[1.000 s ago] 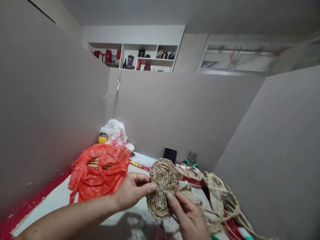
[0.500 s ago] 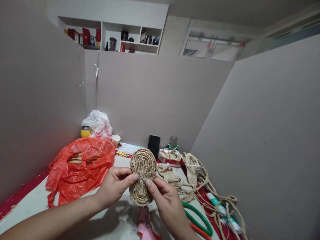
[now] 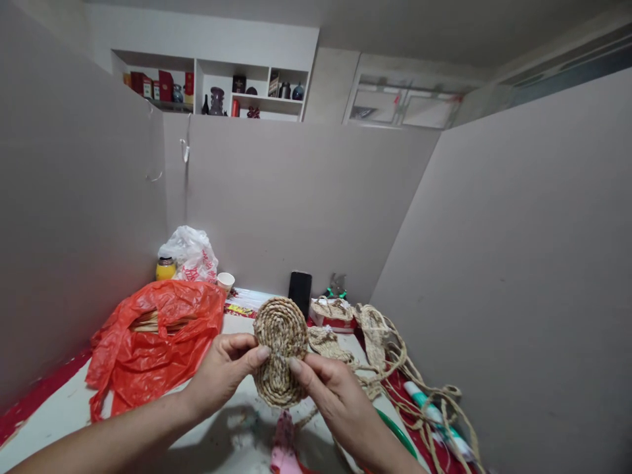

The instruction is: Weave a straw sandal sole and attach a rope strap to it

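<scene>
I hold an oval coil of braided straw (image 3: 280, 349) upright above the table, its flat face toward me. My left hand (image 3: 226, 372) pinches its left edge between thumb and fingers. My right hand (image 3: 332, 395) pinches the middle of its face from the right. A loose tail of the same braid (image 3: 332, 345) trails from the coil to the right, down to a tangle of straw cord (image 3: 390, 349) on the table.
A red plastic bag (image 3: 153, 342) with straw strips lies on the left. Behind it stand a white bag (image 3: 190, 253), a yellow jar (image 3: 165, 268) and a paper cup (image 3: 226, 282). A black phone (image 3: 299, 294) leans on the back partition. Grey partitions enclose the table (image 3: 59, 441) on three sides.
The camera tilted down and left, then steadied. Both hands kept their grip on the coil, which has shifted toward the middle of the view and turned slightly.
</scene>
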`<state>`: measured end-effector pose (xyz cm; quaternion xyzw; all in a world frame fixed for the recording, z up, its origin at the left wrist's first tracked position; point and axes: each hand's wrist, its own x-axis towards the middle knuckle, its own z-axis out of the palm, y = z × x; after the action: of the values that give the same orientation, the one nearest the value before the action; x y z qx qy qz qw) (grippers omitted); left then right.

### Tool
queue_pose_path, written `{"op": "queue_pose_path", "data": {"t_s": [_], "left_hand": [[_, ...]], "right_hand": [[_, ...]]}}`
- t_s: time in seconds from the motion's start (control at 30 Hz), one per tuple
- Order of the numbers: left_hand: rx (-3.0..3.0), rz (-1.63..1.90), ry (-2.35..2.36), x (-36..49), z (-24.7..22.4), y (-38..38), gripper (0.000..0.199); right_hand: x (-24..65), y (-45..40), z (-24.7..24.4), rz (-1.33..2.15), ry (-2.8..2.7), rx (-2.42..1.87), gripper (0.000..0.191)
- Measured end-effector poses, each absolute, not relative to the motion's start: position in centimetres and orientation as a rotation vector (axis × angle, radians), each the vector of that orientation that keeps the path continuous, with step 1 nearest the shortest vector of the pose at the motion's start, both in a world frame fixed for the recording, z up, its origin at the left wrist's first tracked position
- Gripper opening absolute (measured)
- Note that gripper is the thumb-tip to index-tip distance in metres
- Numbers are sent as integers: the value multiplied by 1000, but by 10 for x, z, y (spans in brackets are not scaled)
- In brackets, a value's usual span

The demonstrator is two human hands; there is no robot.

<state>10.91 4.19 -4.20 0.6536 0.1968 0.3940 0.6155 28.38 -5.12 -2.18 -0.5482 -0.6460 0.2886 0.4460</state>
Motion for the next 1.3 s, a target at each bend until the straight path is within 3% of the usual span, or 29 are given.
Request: {"op": "queue_pose_path", "data": {"t_s": [0.23, 1.3], "left_hand": [[1483, 774, 321, 104, -32, 42, 27], [1401, 807, 391, 112, -42, 41, 27]], "right_hand": [[282, -48, -22, 767, -1532, -1273, 42], [282, -36, -36, 766, -1648, -1249, 47]]}}
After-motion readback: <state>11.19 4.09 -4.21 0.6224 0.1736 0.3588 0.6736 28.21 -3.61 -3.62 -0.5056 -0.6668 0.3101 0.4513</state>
